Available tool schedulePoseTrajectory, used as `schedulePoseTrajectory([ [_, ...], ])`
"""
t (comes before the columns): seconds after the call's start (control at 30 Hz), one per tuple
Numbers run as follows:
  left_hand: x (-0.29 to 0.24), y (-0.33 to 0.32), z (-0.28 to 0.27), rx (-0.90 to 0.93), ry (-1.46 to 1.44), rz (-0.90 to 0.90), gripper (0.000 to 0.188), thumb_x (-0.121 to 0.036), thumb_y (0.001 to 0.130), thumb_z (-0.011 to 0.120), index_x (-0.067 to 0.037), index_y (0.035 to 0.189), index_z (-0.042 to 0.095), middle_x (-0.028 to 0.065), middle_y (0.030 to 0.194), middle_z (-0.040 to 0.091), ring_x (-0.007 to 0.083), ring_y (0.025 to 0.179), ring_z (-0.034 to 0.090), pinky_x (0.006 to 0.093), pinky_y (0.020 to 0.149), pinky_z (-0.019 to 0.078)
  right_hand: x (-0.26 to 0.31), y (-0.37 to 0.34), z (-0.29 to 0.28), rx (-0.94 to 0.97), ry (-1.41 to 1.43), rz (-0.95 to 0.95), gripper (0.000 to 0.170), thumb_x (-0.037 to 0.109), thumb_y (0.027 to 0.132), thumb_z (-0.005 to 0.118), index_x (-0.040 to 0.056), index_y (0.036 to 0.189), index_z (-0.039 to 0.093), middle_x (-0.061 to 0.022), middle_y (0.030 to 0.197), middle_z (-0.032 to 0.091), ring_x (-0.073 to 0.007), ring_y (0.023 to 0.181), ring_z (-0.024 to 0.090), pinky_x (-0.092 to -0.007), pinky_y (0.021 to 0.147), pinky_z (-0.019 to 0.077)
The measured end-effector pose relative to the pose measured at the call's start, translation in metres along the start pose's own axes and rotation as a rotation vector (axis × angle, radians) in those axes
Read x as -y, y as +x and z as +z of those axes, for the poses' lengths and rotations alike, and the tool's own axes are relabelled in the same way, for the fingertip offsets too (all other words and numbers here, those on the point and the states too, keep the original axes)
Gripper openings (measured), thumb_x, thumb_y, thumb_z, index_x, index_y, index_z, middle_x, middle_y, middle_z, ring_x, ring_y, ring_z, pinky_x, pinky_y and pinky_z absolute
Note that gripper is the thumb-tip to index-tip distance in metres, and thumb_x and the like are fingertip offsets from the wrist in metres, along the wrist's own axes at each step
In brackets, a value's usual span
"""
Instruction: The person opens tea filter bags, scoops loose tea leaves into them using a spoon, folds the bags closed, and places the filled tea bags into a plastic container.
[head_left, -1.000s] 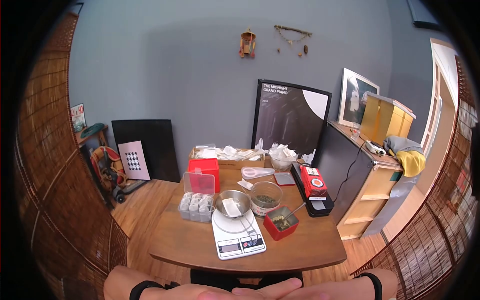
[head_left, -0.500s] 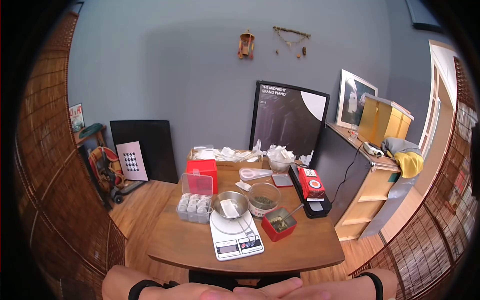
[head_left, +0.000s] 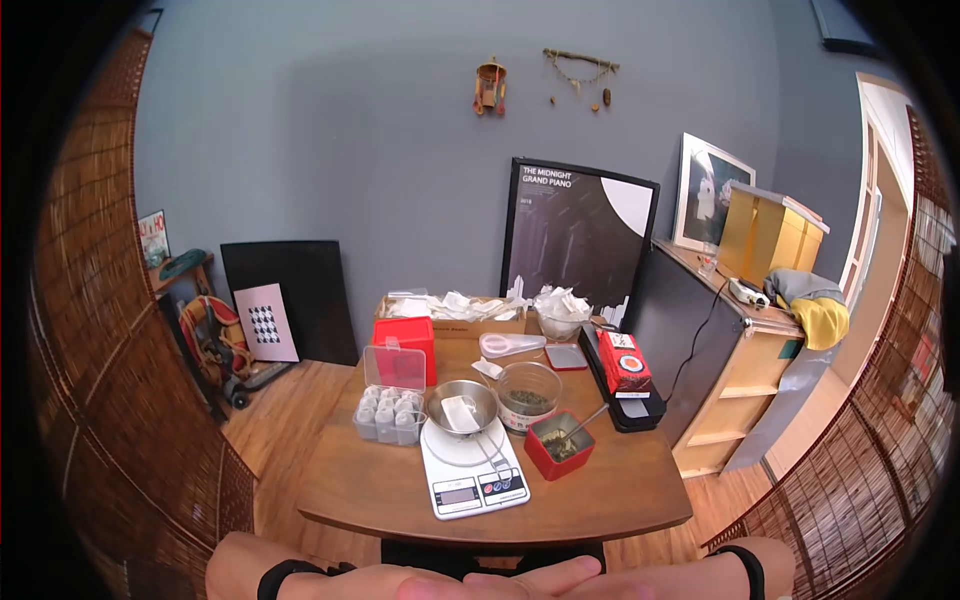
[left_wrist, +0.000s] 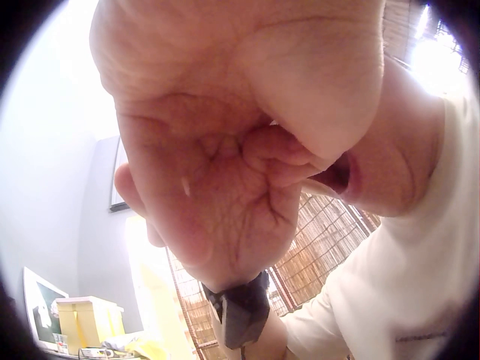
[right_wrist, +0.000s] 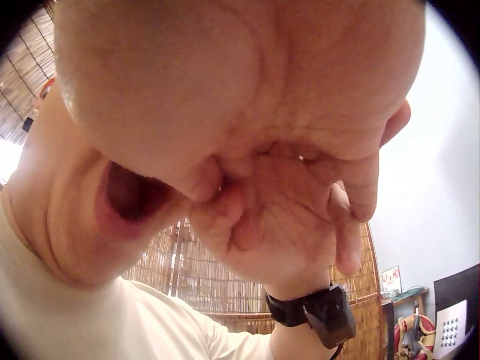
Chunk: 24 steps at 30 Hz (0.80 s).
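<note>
In the head view my left hand [head_left: 420,585] and right hand [head_left: 625,582] lie across each other at the bottom edge, in front of the table. Both wrist views show palms close together, overlapping, with fingers loosely bent and no object in them. Nearest on the table is a white kitchen scale [head_left: 478,490]. A steel bowl [head_left: 482,397] on its platform holds a white pouch [head_left: 460,412]. Right of it are a glass bowl [head_left: 540,378] of dried green leaves and a red square tin [head_left: 570,468] with leaves and a spoon [head_left: 588,421].
A clear lidded case [head_left: 393,365] of white rolled pieces stands left, before a red box [head_left: 415,340]. Behind are a carton [head_left: 450,326] and a bowl [head_left: 563,328] of white pouches. A red packet [head_left: 625,375] lies on a black device [head_left: 640,420] at right.
The head view shifts very slightly; the hands and table things keep their places.
</note>
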<state>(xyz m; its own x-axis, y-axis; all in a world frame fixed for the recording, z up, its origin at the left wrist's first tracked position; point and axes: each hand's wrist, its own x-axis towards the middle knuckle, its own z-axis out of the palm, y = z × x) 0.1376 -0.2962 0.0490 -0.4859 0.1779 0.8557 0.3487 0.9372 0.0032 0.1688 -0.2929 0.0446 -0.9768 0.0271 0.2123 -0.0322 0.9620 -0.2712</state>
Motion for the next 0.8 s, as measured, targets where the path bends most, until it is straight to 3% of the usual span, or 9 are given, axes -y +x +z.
schedulePoseTrajectory([
  [0.07,0.000,0.000,-0.006,-0.001,-0.047,0.047,0.035,-0.025,0.110,0.045,-0.019,0.139,0.062,0.0119,0.143,0.057,0.0297,0.113,0.066,0.0335,0.092,0.0571,0.000,-0.002,-0.010,-0.005,0.152,0.061,0.052,0.019,0.100,0.045,0.0095,0.151,0.045,-0.0127,0.162,0.037,-0.0230,0.150,0.034,-0.0393,0.127,0.0251],
  [0.2,0.006,-0.010,0.009,0.001,-0.140,0.148,0.035,-0.025,0.109,0.046,-0.019,0.140,0.061,0.0129,0.143,0.057,0.0298,0.113,0.066,0.0340,0.092,0.0575,-0.003,-0.006,0.002,-0.094,0.090,0.002,0.052,0.019,0.100,0.045,0.0081,0.151,0.045,-0.0107,0.162,0.036,-0.0228,0.150,0.035,-0.0397,0.127,0.0250],
  [0.27,0.009,-0.019,0.015,0.003,-0.187,0.199,0.035,-0.025,0.108,0.047,-0.018,0.140,0.061,0.0133,0.143,0.057,0.0298,0.113,0.066,0.0342,0.092,0.0577,0.001,-0.004,-0.012,0.026,0.143,0.068,0.050,0.016,0.102,0.044,0.0074,0.151,0.045,-0.0120,0.160,0.039,-0.0219,0.147,0.039,-0.0363,0.122,0.0326],
  [0.8,-0.014,-0.034,0.036,0.110,-0.480,0.683,0.038,-0.024,0.104,0.051,-0.016,0.140,0.059,0.0169,0.143,0.056,0.0301,0.113,0.066,0.0360,0.091,0.0593,-0.024,-0.005,0.004,-0.018,0.166,0.102,0.047,0.015,0.103,0.053,0.0054,0.149,0.047,-0.0144,0.148,0.050,-0.0219,0.137,0.051,-0.0294,0.107,0.0466],
])
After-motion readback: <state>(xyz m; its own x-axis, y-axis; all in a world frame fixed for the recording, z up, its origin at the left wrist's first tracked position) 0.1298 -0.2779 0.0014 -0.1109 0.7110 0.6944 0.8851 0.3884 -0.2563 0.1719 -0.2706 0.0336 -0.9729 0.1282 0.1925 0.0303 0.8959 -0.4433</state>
